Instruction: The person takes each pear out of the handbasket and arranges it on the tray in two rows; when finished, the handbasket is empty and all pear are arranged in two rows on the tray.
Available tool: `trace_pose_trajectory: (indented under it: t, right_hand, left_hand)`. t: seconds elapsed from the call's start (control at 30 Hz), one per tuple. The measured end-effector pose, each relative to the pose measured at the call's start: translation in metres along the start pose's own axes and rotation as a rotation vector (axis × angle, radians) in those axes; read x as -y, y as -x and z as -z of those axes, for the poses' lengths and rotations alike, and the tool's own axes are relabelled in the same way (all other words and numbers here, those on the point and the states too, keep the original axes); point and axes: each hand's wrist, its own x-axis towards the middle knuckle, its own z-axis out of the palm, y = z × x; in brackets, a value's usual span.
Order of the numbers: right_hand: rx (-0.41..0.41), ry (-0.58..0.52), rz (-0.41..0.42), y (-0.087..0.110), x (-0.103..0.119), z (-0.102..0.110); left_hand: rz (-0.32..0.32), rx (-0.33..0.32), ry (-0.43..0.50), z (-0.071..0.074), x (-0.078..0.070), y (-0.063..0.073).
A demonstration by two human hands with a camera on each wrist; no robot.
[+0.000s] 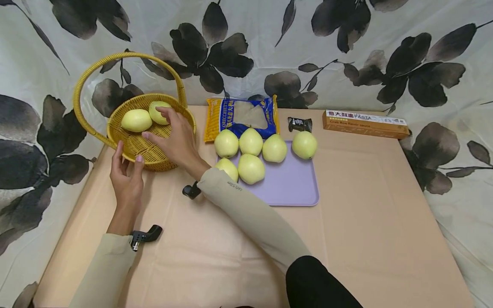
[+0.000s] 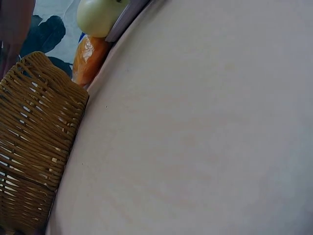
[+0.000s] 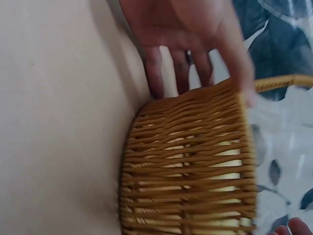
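A yellow wicker basket point(image 1: 154, 160) with a tall handle stands at the left, holding two pale yellow-green, apple-like fruits point(image 1: 136, 120). My right hand point(image 1: 178, 139) reaches over its rim, thumb and fingers spread apart. Its fingertips overlap the farther fruit point(image 1: 157, 110) in the head view. My left hand point(image 1: 129, 182) is at the near left side of the basket, fingers extended along the outer wall and thumb by the rim. From the right wrist, the left hand point(image 3: 181, 24) appears right against the wicker wall point(image 3: 190, 161).
A lilac tray point(image 1: 292, 184) bears several more pale fruits point(image 1: 251, 169). Behind it lie a blue-yellow pasta bag point(image 1: 215, 119), a small black packet point(image 1: 300, 124) and a long pasta box point(image 1: 366, 125). A flower-print cloth point(image 1: 269, 25) hangs behind the table.
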Motion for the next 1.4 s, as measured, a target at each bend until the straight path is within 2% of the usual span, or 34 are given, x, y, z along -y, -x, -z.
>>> trace_pose_trajectory:
  t: [0.2,0.4,0.57,0.73,0.9,0.97,1.17,1.27,1.4]
  right_hand:
    - [0.005,0.050,-0.082,-0.026,-0.006,-0.023]
    - [0.059,0.178,-0.084,-0.053,-0.016,-0.033]
    - [0.139,0.194,-0.081,-0.068,-0.023,-0.035]
    - [0.208,0.188,-0.040,-0.074,-0.029,-0.034]
    - [0.237,0.214,-0.036,-0.076,-0.029,-0.034]
    - [0.210,0.198,-0.051,-0.076,-0.029,-0.033]
    - [0.057,0.084,-0.095,-0.073,-0.028,-0.029]
    - [0.062,0.138,-0.110,-0.071,-0.027,-0.029]
    - [0.119,0.250,-0.133,-0.070,-0.027,-0.030]
  left_hand:
    - [-0.003,-0.009,0.019,0.000,0.001,-0.001]
    - [-0.013,-0.004,0.028,-0.002,-0.004,0.003]
    - [-0.032,-0.002,0.048,-0.002,-0.006,0.004]
    - [-0.066,0.001,0.068,-0.001,0.000,0.000]
    - [-0.052,-0.008,0.042,0.002,0.008,-0.004]
    - [-0.048,-0.007,0.034,0.002,0.010,-0.004]
    - [-0.044,-0.009,0.024,0.002,0.005,-0.003]
    - [-0.035,-0.011,0.032,0.001,0.000,0.000]
    - [-0.026,0.000,0.048,0.000,-0.006,0.005]
